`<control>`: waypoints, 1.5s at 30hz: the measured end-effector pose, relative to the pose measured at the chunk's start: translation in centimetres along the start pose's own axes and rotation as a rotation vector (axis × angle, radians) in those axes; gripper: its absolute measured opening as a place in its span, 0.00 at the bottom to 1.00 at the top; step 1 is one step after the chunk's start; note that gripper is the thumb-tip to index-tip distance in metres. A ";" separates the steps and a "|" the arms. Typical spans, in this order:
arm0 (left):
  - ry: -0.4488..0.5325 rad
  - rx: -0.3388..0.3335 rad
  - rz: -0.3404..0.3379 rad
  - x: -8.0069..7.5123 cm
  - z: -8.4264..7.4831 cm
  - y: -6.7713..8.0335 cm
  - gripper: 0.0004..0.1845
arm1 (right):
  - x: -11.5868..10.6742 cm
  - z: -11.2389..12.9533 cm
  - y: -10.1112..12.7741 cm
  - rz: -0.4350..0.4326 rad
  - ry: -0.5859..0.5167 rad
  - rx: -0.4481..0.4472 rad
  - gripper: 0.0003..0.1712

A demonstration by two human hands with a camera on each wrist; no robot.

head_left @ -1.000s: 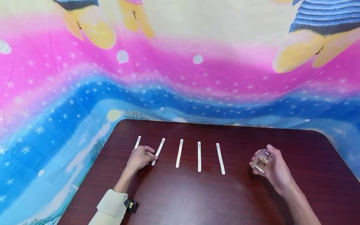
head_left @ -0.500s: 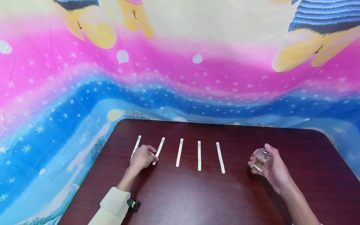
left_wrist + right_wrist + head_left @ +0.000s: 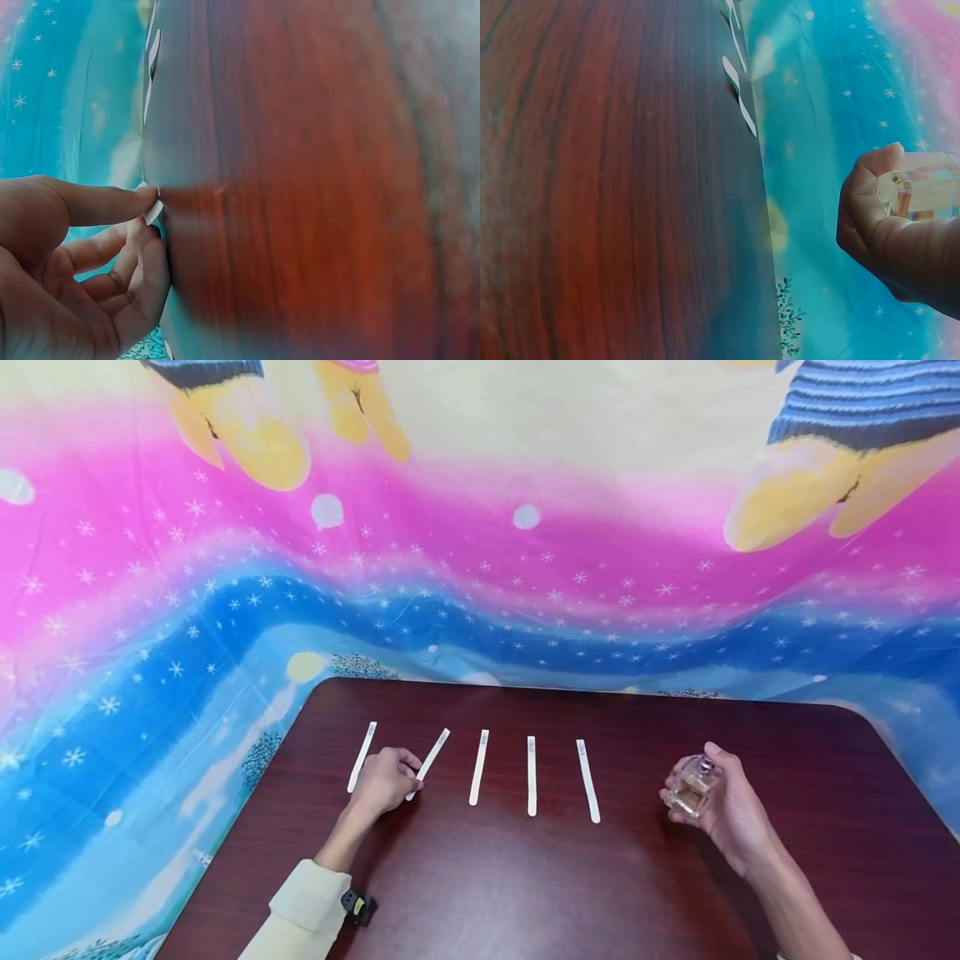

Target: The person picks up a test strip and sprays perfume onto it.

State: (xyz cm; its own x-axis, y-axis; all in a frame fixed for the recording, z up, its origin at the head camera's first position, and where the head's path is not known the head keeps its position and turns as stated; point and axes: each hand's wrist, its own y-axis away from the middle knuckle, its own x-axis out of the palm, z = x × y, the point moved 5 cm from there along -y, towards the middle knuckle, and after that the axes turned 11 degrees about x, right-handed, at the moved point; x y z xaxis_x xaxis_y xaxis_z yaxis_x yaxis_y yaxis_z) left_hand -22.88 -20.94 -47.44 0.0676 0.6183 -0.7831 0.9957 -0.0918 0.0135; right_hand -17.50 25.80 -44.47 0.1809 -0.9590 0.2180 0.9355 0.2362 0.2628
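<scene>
Five white paper strips lie in a row on the dark red worktop (image 3: 525, 877), which fills the lower half of the head view, with a colourful cloth (image 3: 480, 568) hanging behind it. The left hand (image 3: 384, 779) rests near the left end of the row, forearm in a cream sleeve (image 3: 303, 910), and its thumb and fingers pinch the near end of the second strip (image 3: 429, 762), which lies more slanted than its neighbours. The right hand (image 3: 731, 814) is held above the right part of the worktop, fingers curled round a small glass perfume bottle (image 3: 693, 789), well apart from the strips. The left wrist view shows the pinch closely: thumb on top, fingers (image 3: 120, 259) under the paper end. The right wrist view shows the thumb against the clear bottle and its amber liquid.
</scene>
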 end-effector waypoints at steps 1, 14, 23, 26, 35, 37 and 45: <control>0.003 0.007 0.001 0.1 -0.1 0.0 0.09 | 0.0 -0.1 0.1 -0.003 -0.001 0.001 0.31; 0.346 -0.053 -0.008 1.3 -0.8 0.5 0.10 | -0.2 -0.4 0.4 -0.044 -0.011 0.013 0.31; 0.518 -0.071 -0.019 1.4 -1.4 0.6 0.16 | -0.1 -0.5 0.5 -0.046 -0.028 0.024 0.31; 0.565 -0.070 -0.013 1.7 -1.8 0.5 0.17 | -0.1 -0.5 0.4 -0.044 -0.035 0.027 0.31; 0.644 -0.059 0.020 2.5 -3.4 -0.1 0.17 | 0.2 -0.2 0.2 -0.028 -0.042 0.031 0.31; 0.654 -0.064 0.016 2.4 -3.5 -0.2 0.17 | 0.3 -0.1 0.1 -0.034 -0.037 0.034 0.30; 0.678 -0.067 0.004 2.0 -3.7 -0.3 0.18 | 0.8 0.4 -0.7 -0.062 -0.040 0.045 0.31</control>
State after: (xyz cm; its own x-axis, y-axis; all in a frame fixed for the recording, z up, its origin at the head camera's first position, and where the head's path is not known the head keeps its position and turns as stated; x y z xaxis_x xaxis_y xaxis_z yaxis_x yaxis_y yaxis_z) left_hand -22.78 -16.77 -46.75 0.0748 0.9725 -0.2204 0.9956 -0.0604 0.0716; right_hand -18.13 24.96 -44.11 0.1098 -0.9652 0.2373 0.9298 0.1841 0.3187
